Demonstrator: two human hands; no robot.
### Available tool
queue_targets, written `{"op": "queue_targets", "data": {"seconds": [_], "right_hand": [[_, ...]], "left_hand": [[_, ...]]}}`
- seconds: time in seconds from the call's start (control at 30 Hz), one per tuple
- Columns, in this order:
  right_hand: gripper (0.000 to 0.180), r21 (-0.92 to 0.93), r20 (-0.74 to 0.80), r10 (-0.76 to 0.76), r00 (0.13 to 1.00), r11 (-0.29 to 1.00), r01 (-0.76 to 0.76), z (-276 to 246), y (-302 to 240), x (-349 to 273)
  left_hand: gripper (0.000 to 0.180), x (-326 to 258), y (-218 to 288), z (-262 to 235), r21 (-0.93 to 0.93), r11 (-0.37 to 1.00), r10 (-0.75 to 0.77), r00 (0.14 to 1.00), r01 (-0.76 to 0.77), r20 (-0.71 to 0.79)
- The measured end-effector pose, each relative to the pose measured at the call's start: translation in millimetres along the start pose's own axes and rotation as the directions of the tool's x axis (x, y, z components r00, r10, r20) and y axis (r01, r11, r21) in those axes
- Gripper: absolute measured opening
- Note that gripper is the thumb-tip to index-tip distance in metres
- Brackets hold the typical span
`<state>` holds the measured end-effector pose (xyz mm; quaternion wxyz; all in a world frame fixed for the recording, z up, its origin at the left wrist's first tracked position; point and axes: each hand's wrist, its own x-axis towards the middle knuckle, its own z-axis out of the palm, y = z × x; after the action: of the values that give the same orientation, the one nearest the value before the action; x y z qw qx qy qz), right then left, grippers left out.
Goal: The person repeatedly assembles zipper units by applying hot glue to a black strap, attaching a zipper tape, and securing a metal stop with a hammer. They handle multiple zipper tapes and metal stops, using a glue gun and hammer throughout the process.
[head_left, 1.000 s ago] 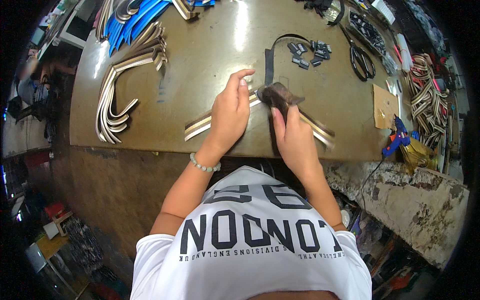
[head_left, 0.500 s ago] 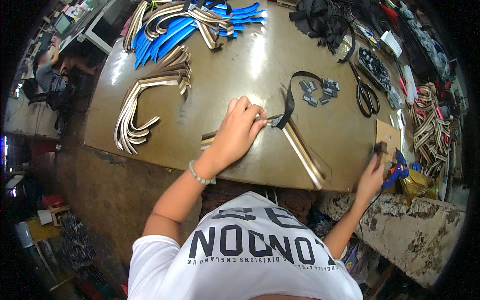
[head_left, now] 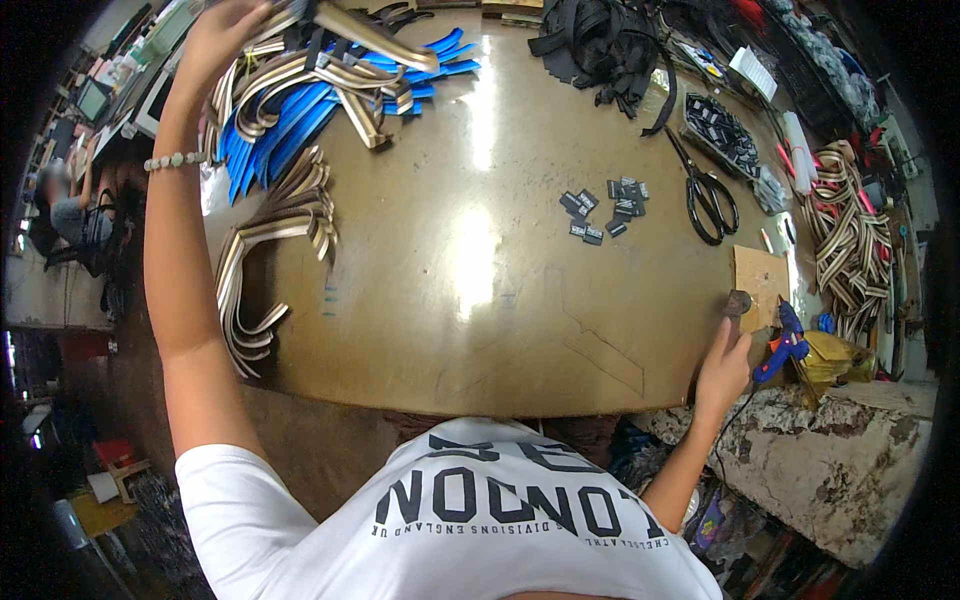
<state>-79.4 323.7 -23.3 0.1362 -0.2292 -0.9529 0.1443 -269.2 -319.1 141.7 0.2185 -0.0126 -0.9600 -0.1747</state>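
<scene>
The strap [head_left: 378, 38] extended rightward from the left hand [head_left: 222, 38], over blue strips [head_left: 264, 148], its long axis slanting slightly toward the person. Of the 2 hands, the left was nearer, seemingly pinching its end; the right hand [head_left: 722, 368] gripped a dark block [head_left: 738, 304] beside cardboard [head_left: 763, 272].

Looks like a workshop from where I'm stood: big worktable [head_left: 420, 330] w/ lg blk scissors [head_left: 693, 173], blue glue gun [head_left: 783, 345], bundled striped straps [head_left: 240, 250], blue strips [head_left: 275, 150] & heaped blk webbing [head_left: 600, 60].
</scene>
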Motion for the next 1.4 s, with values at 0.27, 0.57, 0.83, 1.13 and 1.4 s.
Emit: {"op": "queue_targets", "data": {"seconds": [0.27, 0.57, 0.83, 1.13, 1.4], "right_hand": [[0.040, -0.081, -0.019, -0.018, 1.000, 0.997, 0.016, 3, -8, 0], [0.043, -0.206, -0.100, -0.100, 0.990, 0.975, 0.078, 11, -6, -5], [0.045, -0.100, 0.020, -0.017, 1.000, 0.995, 0.019, -3, -9, -13], [0.040, 0.947, 0.317, -0.682, 0.659, 0.270, -0.176, 16, -122, -70], [0.027, 0.601, 0.573, -0.817, 0.068, 0.364, -0.711, 50, -187, -16]], "left_hand": [[0.030, -11, 38, 130, -0.182, 0.926, 0.286, 0.930, -0.330, -0.229], [0.043, -17, 312, 309, -0.204, 0.915, 0.369, 0.926, -0.348, 0.075], [0.031, -4, 270, 292, -0.393, 0.891, 0.340, 0.909, -0.228, 0.242], [0.024, -210, 219, 138, -0.827, 0.204, -0.184, 0.851, 0.523, 0.493], [0.018, -314, 240, 101, -0.638, 0.522, -0.315, 0.824, 0.565, 0.472]]}}
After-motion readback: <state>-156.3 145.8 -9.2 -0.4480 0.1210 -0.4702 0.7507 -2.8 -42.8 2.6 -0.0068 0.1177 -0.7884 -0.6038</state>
